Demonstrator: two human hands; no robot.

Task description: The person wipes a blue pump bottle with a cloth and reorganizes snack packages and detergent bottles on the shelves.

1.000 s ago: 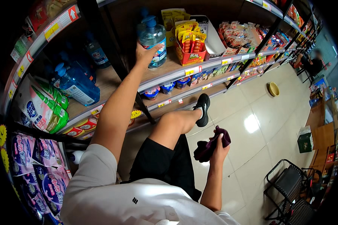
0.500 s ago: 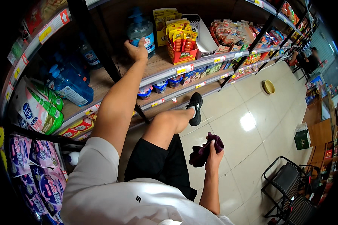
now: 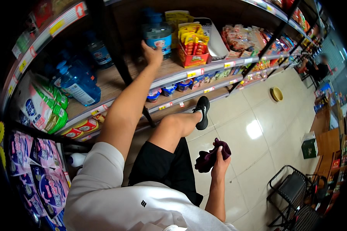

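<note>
A blue pump bottle [image 3: 160, 31] stands on the wooden shelf board, beside a red box of sausage snacks [image 3: 194, 50]. My left hand [image 3: 153, 54] is wrapped round its lower left side, with the thumb across the label. Behind it, partly hidden, is another blue bottle [image 3: 145, 15]. Low over the floor, my right hand [image 3: 221, 163] grips a bunched dark purple cloth [image 3: 209, 158], the thumb pressed on top of it.
More blue bottles [image 3: 79, 86] stand left of a black shelf post [image 3: 117, 63]. Snack packets [image 3: 241, 40] fill the shelf further right. A yellow bowl [image 3: 276, 94] lies on the tiled floor; black folding chairs [image 3: 293, 188] stand at the lower right. A person [image 3: 320, 69] sits far off.
My left hand and the pump bottle have moved a little to the right, closer to the snack box. My right hand still holds the cloth. The whole view has shifted slightly.
</note>
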